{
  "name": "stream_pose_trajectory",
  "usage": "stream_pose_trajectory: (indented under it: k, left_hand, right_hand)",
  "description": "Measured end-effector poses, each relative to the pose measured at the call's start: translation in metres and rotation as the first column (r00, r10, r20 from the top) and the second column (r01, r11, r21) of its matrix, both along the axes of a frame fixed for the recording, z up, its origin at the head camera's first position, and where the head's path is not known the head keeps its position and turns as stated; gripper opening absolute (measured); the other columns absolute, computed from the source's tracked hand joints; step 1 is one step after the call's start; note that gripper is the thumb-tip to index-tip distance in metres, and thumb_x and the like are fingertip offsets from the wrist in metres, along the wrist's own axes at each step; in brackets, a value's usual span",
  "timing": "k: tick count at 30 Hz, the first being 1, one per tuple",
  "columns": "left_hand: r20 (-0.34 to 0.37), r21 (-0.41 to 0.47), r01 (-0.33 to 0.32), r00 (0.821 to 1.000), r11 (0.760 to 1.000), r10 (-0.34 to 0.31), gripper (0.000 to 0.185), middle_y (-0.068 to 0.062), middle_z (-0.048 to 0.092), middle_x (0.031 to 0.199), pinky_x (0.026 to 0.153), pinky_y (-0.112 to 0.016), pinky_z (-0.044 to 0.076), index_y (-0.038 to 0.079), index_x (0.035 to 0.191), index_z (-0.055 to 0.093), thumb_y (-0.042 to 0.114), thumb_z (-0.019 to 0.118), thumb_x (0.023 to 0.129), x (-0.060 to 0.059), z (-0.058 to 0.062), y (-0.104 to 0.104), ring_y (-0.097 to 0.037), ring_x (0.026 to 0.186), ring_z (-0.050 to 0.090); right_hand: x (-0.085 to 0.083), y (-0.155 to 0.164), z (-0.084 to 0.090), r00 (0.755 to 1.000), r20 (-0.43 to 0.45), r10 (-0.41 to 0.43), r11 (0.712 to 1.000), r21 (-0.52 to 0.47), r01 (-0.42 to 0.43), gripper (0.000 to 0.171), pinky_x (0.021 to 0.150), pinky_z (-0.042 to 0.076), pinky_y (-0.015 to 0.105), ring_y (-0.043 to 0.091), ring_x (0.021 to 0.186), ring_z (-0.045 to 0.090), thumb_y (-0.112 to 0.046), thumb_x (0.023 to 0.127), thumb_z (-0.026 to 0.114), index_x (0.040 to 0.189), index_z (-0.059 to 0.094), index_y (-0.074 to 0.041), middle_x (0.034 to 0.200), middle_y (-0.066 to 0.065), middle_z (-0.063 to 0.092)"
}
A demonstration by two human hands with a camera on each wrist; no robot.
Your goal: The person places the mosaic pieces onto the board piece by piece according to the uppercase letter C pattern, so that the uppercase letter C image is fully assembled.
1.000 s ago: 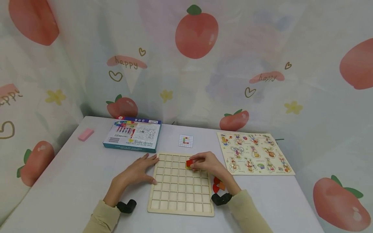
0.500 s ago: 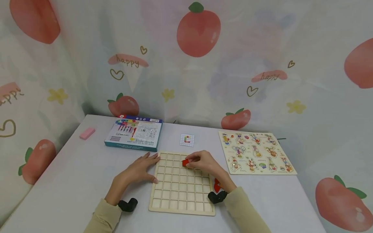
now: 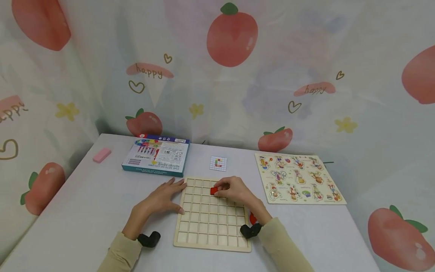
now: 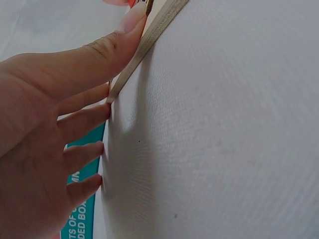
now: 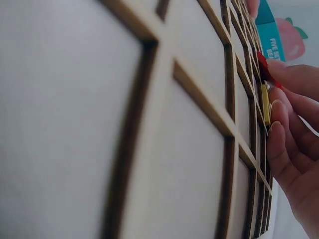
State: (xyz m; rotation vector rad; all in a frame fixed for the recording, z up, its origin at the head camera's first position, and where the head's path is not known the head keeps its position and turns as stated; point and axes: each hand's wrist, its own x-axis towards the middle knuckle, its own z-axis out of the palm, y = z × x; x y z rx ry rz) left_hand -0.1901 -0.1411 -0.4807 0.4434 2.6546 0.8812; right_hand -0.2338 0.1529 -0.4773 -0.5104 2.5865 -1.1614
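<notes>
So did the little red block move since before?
Yes. The red block, pinched by the right hand, slid leftward across the wooden grid board's top rows.

Open tabletop (image 3: 85,211) left of left hand (image 3: 159,199), blocked only by blue box (image 3: 156,155) just beyond fingertips. Right of right hand (image 3: 234,190): narrow clear strip, then animal puzzle board (image 3: 299,177). Small card (image 3: 218,163) just ahead.

Red block (image 3: 213,190) pinched over wooden grid board (image 3: 210,226), upper rows.

Pale yellow sleeves (image 3: 119,251) cover both arms; a black camera (image 3: 148,239) is strapped at each bare wrist.
</notes>
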Motion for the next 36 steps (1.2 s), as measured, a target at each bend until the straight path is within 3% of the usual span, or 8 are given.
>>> stream_pose_trajectory:
  k: [15, 36]
  left_hand:
    - [-0.002, -0.005, 0.008, 1.0, 1.0, -0.008, 0.095, -0.007, 0.033, 0.168, 0.124, -0.068, 0.018, 0.012, 0.156, 0.046, 0.033, 0.092, 0.075, -0.002, -0.004, 0.0, -0.043, 0.158, 0.014]
    - [-0.01, -0.01, 0.019, 1.0, 1.0, -0.019, 0.097, -0.009, 0.032, 0.168, 0.123, -0.068, 0.018, 0.012, 0.156, 0.045, 0.035, 0.092, 0.074, -0.003, -0.004, 0.0, -0.044, 0.158, 0.014]
  right_hand:
    - [0.002, 0.001, 0.001, 0.999, -0.004, 0.032, 0.998, 0.056, -0.031, 0.018, 0.07, 0.05, 0.023, 0.012, 0.076, 0.059, -0.013, 0.088, 0.081, 0.105, 0.077, -0.012, 0.082, -0.004, 0.065]
    - [0.014, 0.039, 0.008, 0.998, -0.012, -0.054, 0.998, 0.019, 0.054, 0.014, 0.082, 0.055, 0.027, 0.014, 0.086, 0.064, -0.017, 0.094, 0.074, 0.108, 0.077, -0.015, 0.093, -0.003, 0.071]
